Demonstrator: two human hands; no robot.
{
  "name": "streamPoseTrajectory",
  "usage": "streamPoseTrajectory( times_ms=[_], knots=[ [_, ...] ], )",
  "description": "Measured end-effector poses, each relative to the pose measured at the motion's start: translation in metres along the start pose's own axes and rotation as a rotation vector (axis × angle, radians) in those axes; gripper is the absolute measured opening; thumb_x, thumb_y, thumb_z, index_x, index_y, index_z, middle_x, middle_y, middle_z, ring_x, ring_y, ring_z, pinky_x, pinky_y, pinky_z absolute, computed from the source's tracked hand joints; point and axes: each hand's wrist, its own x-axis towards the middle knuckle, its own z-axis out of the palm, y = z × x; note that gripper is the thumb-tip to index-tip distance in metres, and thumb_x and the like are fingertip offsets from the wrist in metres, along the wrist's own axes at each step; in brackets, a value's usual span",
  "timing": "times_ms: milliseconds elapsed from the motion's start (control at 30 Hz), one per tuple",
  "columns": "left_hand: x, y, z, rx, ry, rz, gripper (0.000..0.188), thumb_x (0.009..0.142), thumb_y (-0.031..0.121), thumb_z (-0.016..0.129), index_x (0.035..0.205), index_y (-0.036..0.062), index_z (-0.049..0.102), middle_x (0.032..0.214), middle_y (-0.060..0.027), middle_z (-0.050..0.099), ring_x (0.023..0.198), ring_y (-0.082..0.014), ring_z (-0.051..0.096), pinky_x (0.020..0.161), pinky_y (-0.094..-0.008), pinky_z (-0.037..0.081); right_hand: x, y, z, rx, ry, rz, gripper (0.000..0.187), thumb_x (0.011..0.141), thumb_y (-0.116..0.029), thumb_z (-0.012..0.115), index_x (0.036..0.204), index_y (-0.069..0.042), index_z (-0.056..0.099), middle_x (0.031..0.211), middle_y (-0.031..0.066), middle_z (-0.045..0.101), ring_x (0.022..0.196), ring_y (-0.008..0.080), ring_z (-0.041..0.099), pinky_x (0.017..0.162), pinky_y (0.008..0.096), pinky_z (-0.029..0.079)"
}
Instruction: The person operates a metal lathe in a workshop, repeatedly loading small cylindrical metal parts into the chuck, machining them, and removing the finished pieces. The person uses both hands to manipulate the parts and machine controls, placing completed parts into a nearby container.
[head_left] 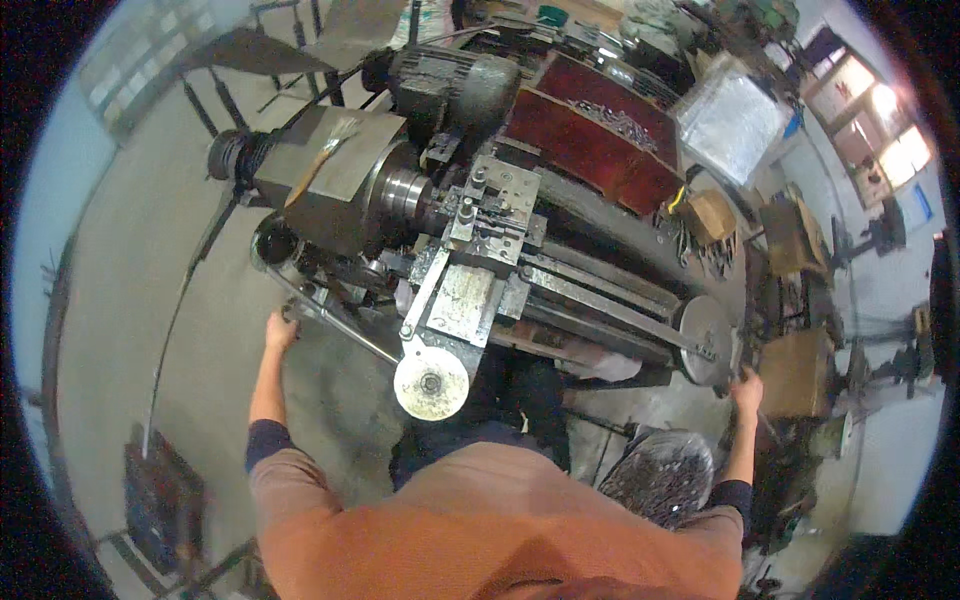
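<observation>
In front of me stands a lathe, its round metal chuck at the left beside the headstock. My left hand is low on the left, fingers curled by the near end of the headstock, next to a long metal rod; what they hold is too small to make out. At the right end of the lathe, my right hand is closed at the rim of a large round handwheel, seemingly round its handle. Between my hands are the tool slide and a pale round disc.
A wooden-handled brush lies on the headstock cover. Behind the bed, a dark red tray bears many small metal parts. A motor sits at the back. Near my right arm is a dark container of shavings; a cardboard box stands farther right.
</observation>
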Motion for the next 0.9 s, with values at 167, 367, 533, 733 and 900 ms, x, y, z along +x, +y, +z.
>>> streamPoseTrajectory(
  times_ms=[167, 367, 533, 733, 900],
  knots=[
    [-0.043, 0.125, -0.04, -0.315, 0.057, 0.151, 0.026, 0.078, 0.015, 0.055, 0.094, -0.0055, 0.059, 0.072, -0.0112, 0.06, 0.057, -0.0174, 0.059, 0.052, -0.0303, 0.047, -0.011, 0.113, 0.021, -0.367, -0.195, 0.074, 0.037, 0.061, -0.027, 0.065, 0.089, -0.005, 0.056, 0.083, 0.0167, 0.062, 0.077, 0.0333, 0.06, 0.068, 0.041, 0.049],
    [-0.029, 0.174, -0.034, -0.716, 0.354, -0.042, 0.037, 0.083, 0.028, 0.058, 0.096, -0.0066, 0.056, 0.067, -0.0083, 0.056, 0.055, -0.0176, 0.057, 0.047, -0.0306, 0.044, -0.002, 0.126, 0.038, -0.257, -0.162, 0.175, 0.036, 0.062, -0.027, 0.063, 0.09, -0.004, 0.058, 0.084, 0.019, 0.062, 0.08, 0.0353, 0.059, 0.07, 0.0419, 0.048],
    [-0.024, 0.215, -0.01, -1.044, 0.285, -0.158, 0.014, 0.074, 0.005, 0.054, 0.082, -0.0064, 0.05, 0.065, -0.0138, 0.057, 0.05, -0.0215, 0.058, 0.041, -0.0305, 0.047, -0.053, 0.078, 0.015, -0.334, -0.194, 0.405, 0.037, 0.061, -0.03, 0.064, 0.087, -0.004, 0.059, 0.085, 0.0176, 0.062, 0.081, 0.0346, 0.06, 0.071, 0.0419, 0.048],
    [0.001, 0.201, 0.024, -1.162, 0.307, -0.172, 0.016, 0.073, 0.004, 0.051, 0.086, -0.0051, 0.05, 0.062, -0.0119, 0.056, 0.047, -0.0193, 0.056, 0.041, -0.0298, 0.046, -0.122, 0.03, 0.012, -0.237, 0.014, 0.523, 0.034, 0.057, -0.032, 0.064, 0.073, -0.002, 0.063, 0.08, 0.0193, 0.063, 0.077, 0.0356, 0.061, 0.069, 0.0419, 0.05],
    [-0.019, 0.208, 0.002, -1.066, 0.321, -0.193, 0.017, 0.073, 0.004, 0.051, 0.087, -0.0054, 0.05, 0.061, -0.0113, 0.056, 0.044, -0.0186, 0.055, 0.04, -0.0296, 0.046, -0.136, 0.007, 0.012, -0.153, -0.04, 0.528, 0.036, 0.06, -0.029, 0.057, 0.082, -0.002, 0.063, 0.084, 0.0219, 0.062, 0.083, 0.0388, 0.059, 0.074, 0.0442, 0.046]
  ],
)
